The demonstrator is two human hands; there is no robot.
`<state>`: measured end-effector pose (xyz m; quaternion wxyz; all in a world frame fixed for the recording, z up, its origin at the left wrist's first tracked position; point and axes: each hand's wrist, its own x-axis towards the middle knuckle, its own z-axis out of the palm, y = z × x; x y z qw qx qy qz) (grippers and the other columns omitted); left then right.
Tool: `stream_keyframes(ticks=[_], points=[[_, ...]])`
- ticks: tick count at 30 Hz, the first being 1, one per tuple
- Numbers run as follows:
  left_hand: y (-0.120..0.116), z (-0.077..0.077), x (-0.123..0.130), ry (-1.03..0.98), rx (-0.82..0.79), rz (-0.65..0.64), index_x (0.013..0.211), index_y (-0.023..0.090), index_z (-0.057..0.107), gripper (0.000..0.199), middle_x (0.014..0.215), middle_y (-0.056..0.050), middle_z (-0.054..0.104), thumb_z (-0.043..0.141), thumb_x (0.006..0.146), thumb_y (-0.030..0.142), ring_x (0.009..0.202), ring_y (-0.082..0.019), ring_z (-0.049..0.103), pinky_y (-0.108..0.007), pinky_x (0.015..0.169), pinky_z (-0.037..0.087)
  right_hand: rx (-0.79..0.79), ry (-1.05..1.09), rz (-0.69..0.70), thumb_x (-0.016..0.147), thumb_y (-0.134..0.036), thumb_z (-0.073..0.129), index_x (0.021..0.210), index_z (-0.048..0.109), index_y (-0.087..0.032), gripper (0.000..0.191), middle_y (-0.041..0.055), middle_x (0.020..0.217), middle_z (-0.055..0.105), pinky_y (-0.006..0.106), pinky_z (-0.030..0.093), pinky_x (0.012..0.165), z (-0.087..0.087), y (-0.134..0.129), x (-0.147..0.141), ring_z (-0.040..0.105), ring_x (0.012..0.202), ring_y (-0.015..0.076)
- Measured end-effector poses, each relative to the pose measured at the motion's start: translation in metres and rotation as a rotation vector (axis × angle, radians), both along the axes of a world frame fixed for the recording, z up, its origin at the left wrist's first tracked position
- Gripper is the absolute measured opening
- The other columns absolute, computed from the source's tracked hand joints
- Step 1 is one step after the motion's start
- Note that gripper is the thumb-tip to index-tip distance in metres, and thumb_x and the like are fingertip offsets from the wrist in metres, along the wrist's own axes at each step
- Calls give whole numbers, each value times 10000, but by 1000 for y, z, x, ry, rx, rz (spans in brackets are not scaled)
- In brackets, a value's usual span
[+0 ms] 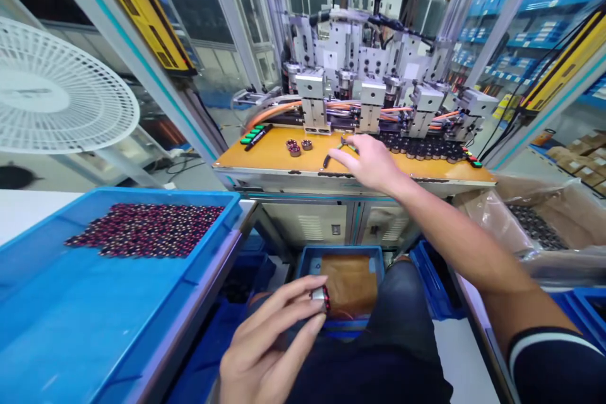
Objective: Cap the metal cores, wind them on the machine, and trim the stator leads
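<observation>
Low in front of me, my left hand holds a small round metal part with red and black details between thumb and fingers. My right hand reaches over the orange worktop, with its fingers at black-and-green handled pliers; whether it grips them is unclear. Left of the pliers, three small round parts sit together. Several dark round parts stand in rows to the right of my right hand.
A machine with metal blocks rises behind the worktop. At left are a blue tray with many small parts and a white fan. A plastic-lined box stands right; a blue bin with brown paper lies below.
</observation>
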<state>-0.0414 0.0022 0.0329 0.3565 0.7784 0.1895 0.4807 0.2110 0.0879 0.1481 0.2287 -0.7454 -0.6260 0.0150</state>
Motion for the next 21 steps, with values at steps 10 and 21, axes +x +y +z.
stream_keyframes(ticks=[10,21], points=[[-1,-10,-7,-54,-184,205,1044,269,722,264,1158,-35,736,660,875,77,1087,-179,698,-273,897,598,-351,-103,-95,756,-453,778,1368,459,-8,821,295,1269,610,445,474,945,-12,67,14,608,1137,367],[-5,-10,3,-113,-317,210,1011,299,744,231,1139,-18,748,655,895,119,1063,-186,709,-308,898,606,-89,-136,230,826,-176,613,1379,418,-96,592,166,1193,547,383,488,1004,-70,-96,38,583,1097,262]])
